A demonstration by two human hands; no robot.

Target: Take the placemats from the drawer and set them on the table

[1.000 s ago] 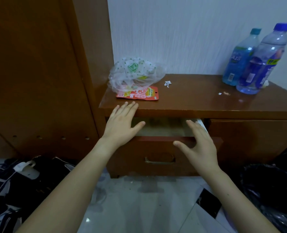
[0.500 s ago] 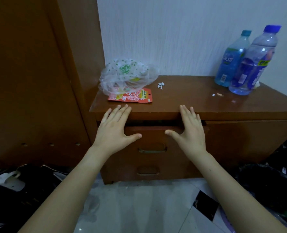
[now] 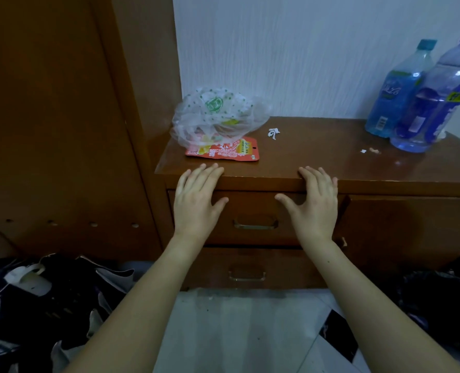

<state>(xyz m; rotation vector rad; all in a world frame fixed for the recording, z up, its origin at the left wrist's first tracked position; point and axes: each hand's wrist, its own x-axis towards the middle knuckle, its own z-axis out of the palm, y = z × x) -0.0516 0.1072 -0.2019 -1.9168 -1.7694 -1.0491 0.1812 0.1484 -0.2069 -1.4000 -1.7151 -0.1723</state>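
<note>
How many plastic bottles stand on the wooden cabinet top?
2. Both stand at the back right of the cabinet top, near the wall: a teal-capped bottle and, right of it and nearer the camera, a larger blue-capped bottle. More could be beyond the frame edge.

Looking forward and down from the head, wide-angle, sitting near the drawer front and table top.

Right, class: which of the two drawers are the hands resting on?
The upper drawer: the left hand and right hand lie flat against its front; the lower drawer is untouched.
</note>
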